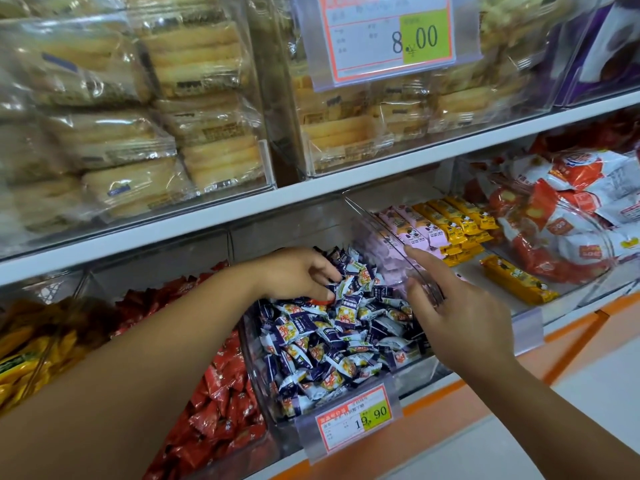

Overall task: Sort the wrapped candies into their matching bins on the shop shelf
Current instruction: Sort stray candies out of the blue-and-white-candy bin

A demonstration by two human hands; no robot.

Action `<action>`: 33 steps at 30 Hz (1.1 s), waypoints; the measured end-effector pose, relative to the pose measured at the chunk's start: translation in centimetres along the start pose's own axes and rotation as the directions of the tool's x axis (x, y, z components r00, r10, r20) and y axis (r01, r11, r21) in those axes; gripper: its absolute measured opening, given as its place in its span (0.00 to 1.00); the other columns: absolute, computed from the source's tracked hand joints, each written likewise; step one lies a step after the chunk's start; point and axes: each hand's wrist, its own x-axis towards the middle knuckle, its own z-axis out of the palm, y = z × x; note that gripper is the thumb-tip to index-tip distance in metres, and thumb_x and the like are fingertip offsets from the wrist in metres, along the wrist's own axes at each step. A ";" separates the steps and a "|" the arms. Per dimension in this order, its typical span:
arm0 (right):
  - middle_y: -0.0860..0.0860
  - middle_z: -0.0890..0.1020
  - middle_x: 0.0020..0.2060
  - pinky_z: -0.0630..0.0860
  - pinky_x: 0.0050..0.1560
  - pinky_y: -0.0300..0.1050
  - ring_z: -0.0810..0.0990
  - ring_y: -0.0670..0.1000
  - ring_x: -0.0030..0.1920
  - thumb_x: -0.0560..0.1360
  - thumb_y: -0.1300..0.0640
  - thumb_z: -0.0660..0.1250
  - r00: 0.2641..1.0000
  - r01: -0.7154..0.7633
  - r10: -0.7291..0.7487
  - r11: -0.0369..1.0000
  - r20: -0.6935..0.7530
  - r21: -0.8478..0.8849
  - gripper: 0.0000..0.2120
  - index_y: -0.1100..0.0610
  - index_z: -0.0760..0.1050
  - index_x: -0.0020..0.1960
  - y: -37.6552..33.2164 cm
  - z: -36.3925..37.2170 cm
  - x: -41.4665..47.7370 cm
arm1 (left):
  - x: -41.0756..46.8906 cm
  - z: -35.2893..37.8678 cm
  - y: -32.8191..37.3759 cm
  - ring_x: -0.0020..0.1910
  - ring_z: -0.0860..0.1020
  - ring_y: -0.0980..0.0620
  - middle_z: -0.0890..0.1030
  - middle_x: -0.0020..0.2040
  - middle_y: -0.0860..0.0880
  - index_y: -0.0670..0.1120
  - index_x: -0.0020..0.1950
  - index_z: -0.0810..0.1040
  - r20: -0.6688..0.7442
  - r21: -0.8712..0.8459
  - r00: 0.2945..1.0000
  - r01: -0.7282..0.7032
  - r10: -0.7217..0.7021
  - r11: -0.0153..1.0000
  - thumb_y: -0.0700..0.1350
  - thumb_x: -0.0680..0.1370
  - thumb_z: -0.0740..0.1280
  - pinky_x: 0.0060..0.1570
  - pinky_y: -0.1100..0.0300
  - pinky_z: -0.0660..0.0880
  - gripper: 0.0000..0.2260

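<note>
**Both hands in the navy candy bin**

The left hand point(294, 271) reaches in from the lower left of the frame. It sits on top of the heap of navy-and-white candies point(332, 348), which fill the clear bin point(412, 377) at the middle of the frame. Its grip is closed, with thumb and fingers curled in and pinching at the wrappers on top of the pile. There's a red-orange sliver right under the thumb, but I can't tell what it is.

The right hand point(460, 317) comes up from the lower right and holds the bin's clear lid point(381, 237) tipped up. That grip is closed on the lid's edge, fingers curled round it, index finger lying straight along the plastic.

Just left of the navy bin are the red candies point(221, 410), and yellow candies point(27, 358) sit at the left edge of the frame. Right of the lid are pink bars point(415, 226) and yellow bars point(460, 220), with red-and-white packets point(571, 216) at the far right.

A 19.90 price tag point(353, 420) hangs on the front of the navy bin. Above the white shelf point(346, 181), wrapped cakes point(114, 140) are stacked, with an 8.00 tag point(391, 39) at the top centre.
</note>
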 end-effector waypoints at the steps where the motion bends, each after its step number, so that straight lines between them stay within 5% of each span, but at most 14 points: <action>1: 0.48 0.79 0.29 0.69 0.30 0.44 0.76 0.53 0.31 0.77 0.45 0.60 1.000 0.001 -0.001 1.000 -0.003 0.003 0.20 0.38 0.70 0.69 0.0 0.0 0.0 | -0.3 -0.2 0.0 0.54 0.77 0.61 0.79 0.60 0.55 0.52 0.66 0.76 0.028 0.010 1.000 -0.005 0.005 1.000 0.47 0.75 0.72 0.57 0.67 0.70 0.19; 10: 0.50 0.80 0.30 0.71 0.31 0.45 0.76 0.54 0.31 0.78 0.46 0.62 1.000 -0.009 0.009 1.000 -0.011 0.003 0.19 0.39 0.70 0.68 0.1 0.1 -0.1 | -2.3 0.1 -0.5 0.45 0.79 0.58 0.80 0.47 0.56 0.56 0.56 0.78 -0.205 0.013 0.974 -0.095 0.095 0.995 0.43 0.74 0.73 0.52 0.61 0.73 0.14; 17: 0.50 0.81 0.30 0.75 0.30 0.47 0.77 0.55 0.30 0.76 0.46 0.61 0.998 0.020 -0.018 0.999 -0.063 0.032 0.20 0.40 0.71 0.67 0.2 0.4 -0.1 | -3.6 -0.2 -0.6 0.47 0.80 0.58 0.77 0.62 0.55 0.61 0.60 0.74 -0.287 -0.084 0.946 -0.181 0.150 0.980 0.39 0.76 0.70 0.57 0.57 0.77 0.19; 21: 0.50 0.81 0.30 0.74 0.29 0.47 0.77 0.55 0.30 0.76 0.47 0.62 0.997 0.028 -0.025 0.999 -0.071 0.038 0.19 0.41 0.72 0.67 0.3 0.4 -0.1 | -5.7 -2.0 -1.6 0.47 0.82 0.59 0.83 0.50 0.58 0.59 0.52 0.77 -0.409 -0.205 0.897 -0.273 0.171 0.940 0.44 0.75 0.72 0.53 0.60 0.77 0.11; 24: 0.50 0.81 0.31 0.74 0.29 0.47 0.77 0.55 0.30 0.76 0.46 0.61 0.997 0.032 -0.029 0.999 -0.069 0.040 0.19 0.41 0.72 0.67 0.4 0.3 -0.2 | -7.6 -4.2 -4.6 0.36 0.77 0.51 0.82 0.36 0.59 0.59 0.44 0.81 -0.441 -0.239 0.896 -0.179 0.058 0.954 0.62 0.69 0.72 0.37 0.61 0.74 0.10; 25: 0.51 0.81 0.32 0.74 0.29 0.47 0.77 0.56 0.31 0.76 0.46 0.60 0.997 0.028 -0.025 0.999 -0.066 0.042 0.19 0.41 0.71 0.67 0.4 0.3 -0.2 | -8.1 -4.6 -6.1 0.35 0.75 0.52 0.80 0.32 0.59 0.57 0.40 0.81 -0.454 -0.232 0.891 -0.107 -0.010 0.967 0.60 0.71 0.72 0.34 0.66 0.71 0.08; 27: 0.52 0.82 0.33 0.75 0.30 0.48 0.77 0.57 0.32 0.76 0.46 0.60 0.998 0.021 -0.019 0.999 -0.054 0.044 0.20 0.41 0.71 0.67 0.3 0.2 -0.2 | -9.6 -4.8 -7.8 0.42 0.76 0.55 0.80 0.40 0.60 0.57 0.44 0.79 -0.457 -0.178 0.882 0.035 -0.115 0.983 0.47 0.77 0.70 0.40 0.71 0.70 0.05; 29: 0.52 0.82 0.33 0.75 0.31 0.48 0.78 0.57 0.32 0.76 0.46 0.60 0.999 0.019 -0.017 0.999 -0.041 0.046 0.20 0.41 0.71 0.68 0.2 0.1 -0.3 | -10.9 -4.4 -7.2 0.53 0.75 0.60 0.77 0.54 0.61 0.59 0.55 0.79 -0.474 -0.028 0.874 0.106 -0.107 0.994 0.52 0.77 0.69 0.53 0.69 0.70 0.07; 33: 0.53 0.82 0.33 0.76 0.32 0.48 0.78 0.57 0.33 0.76 0.47 0.61 0.999 0.018 -0.016 0.999 -0.039 0.043 0.20 0.42 0.71 0.68 -0.2 0.1 -0.2 | -9.4 -2.7 -0.9 0.58 0.75 0.62 0.78 0.61 0.59 0.57 0.62 0.78 -0.313 0.149 0.943 -0.068 0.113 0.986 0.55 0.77 0.68 0.53 0.76 0.67 0.14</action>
